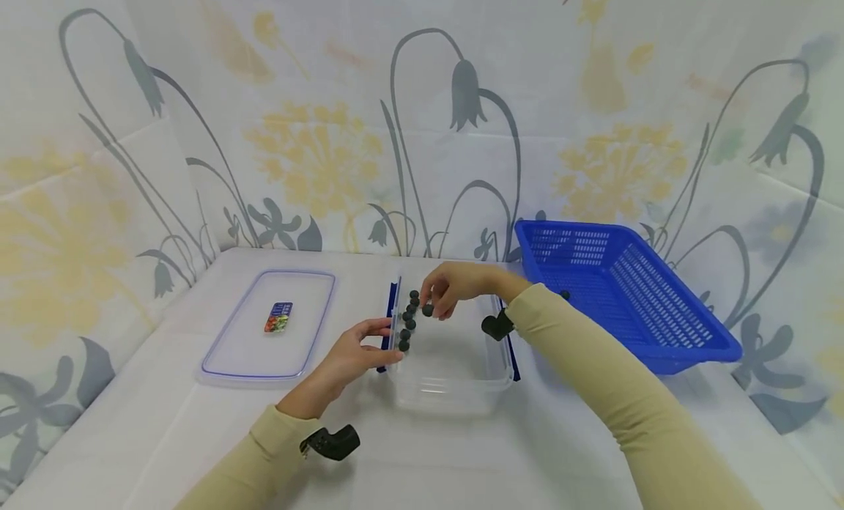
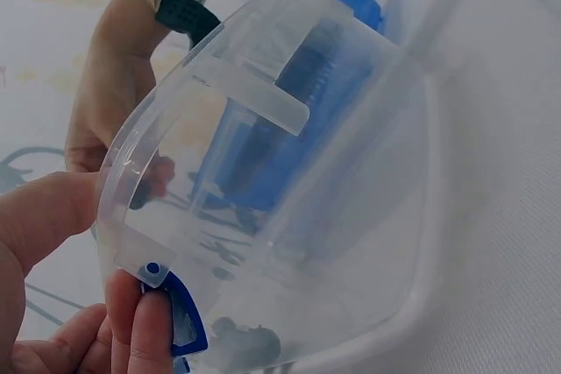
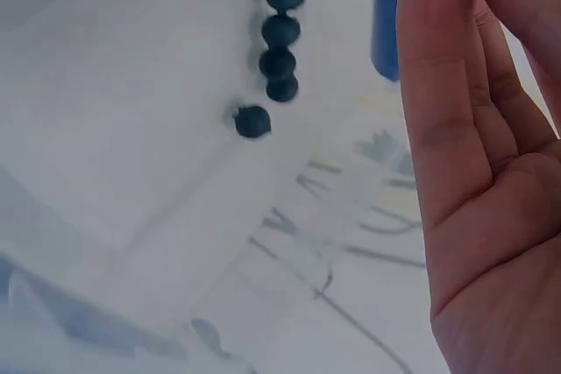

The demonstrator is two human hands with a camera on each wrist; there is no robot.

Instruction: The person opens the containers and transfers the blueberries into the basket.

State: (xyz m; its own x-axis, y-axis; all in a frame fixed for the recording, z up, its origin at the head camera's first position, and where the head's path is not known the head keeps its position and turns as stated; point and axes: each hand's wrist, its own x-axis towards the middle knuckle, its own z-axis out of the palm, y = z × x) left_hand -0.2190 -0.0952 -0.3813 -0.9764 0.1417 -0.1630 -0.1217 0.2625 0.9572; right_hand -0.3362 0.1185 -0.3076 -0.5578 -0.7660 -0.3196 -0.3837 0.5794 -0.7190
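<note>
A clear plastic container (image 1: 455, 393) with blue side latches stands in the middle of the table. Inside, along its left wall, lies a row of blueberries (image 3: 280, 31). My left hand (image 1: 352, 356) grips the container's left side, thumb at the rim and fingers by the blue latch (image 2: 186, 317). Over the container, my right hand (image 1: 455, 286) pinches a single blueberry (image 1: 428, 310) between its fingertips. In the right wrist view the right hand (image 3: 478, 164) shows at the right, its fingertips cut off by the frame.
To the right stands a blue plastic basket (image 1: 659, 305) with a blueberry (image 1: 565, 294) near its left side. A clear lid (image 1: 231, 349) with a colourful label (image 1: 278, 317) lies at the left. Behind the table hangs a flower-patterned cloth (image 1: 448, 180).
</note>
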